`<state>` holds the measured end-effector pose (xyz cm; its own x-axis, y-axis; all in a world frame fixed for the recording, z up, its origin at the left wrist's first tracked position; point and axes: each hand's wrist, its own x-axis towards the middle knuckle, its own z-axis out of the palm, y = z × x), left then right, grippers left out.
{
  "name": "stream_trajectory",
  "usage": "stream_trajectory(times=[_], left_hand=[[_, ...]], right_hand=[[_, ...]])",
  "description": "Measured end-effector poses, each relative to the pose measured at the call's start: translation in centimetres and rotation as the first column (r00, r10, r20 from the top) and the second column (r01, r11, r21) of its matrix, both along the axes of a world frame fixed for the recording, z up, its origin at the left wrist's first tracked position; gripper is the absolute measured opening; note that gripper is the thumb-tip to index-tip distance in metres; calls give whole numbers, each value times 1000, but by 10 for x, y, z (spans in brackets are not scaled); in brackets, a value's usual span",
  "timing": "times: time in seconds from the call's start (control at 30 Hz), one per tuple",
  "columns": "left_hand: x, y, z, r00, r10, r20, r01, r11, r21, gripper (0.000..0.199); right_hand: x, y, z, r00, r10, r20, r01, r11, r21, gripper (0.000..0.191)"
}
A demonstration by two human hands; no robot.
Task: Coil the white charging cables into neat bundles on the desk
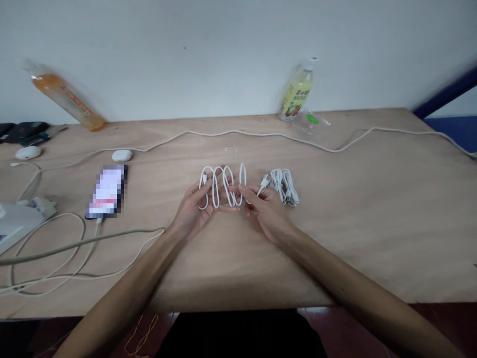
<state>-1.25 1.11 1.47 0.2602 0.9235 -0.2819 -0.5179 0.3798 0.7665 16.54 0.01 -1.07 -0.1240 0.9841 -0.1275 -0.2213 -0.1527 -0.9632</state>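
A white cable hangs in several loose loops between my two hands, above the wooden table. My left hand is closed on the loops at the left, with one metal-tipped plug by the thumb. My right hand pinches the cable at its right side between thumb and fingers. A white USB plug on this cable sticks out above my right hand. Just beyond that hand lies a bundle of coiled white cables. A small white twist tie rests behind the loops.
At the left lie a phone with a charging cable, white earbud cases and a power strip. An orange bottle and a yellow-green bottle stand by the wall. A long white cord crosses the table's back.
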Motion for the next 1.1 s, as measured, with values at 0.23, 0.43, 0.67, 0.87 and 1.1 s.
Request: stream_trajectory(times=[0.23,0.43,0.67,0.87,1.1], left_hand=[[1,0,0,1000,-17,10,17,1000,9,56],[1,-1,1,999,-36,-4,36,999,36,68],[2,-4,-2,995,-42,-96,50,995,83,96],[3,-6,-4,986,-39,-160,56,993,101,102],[3,-5,-7,983,-1,-182,18,996,90,91]], right_hand=[[-1,0,-1,999,-49,5,49,999,5,38],[0,-1,-5,985,-109,136,99,992,77,41],[2,-1,-8,971,-130,199,102,984,144,37],[2,-2,-6,966,-129,224,92,981,169,38],[0,-4,-1,971,-128,201,93,980,175,38]])
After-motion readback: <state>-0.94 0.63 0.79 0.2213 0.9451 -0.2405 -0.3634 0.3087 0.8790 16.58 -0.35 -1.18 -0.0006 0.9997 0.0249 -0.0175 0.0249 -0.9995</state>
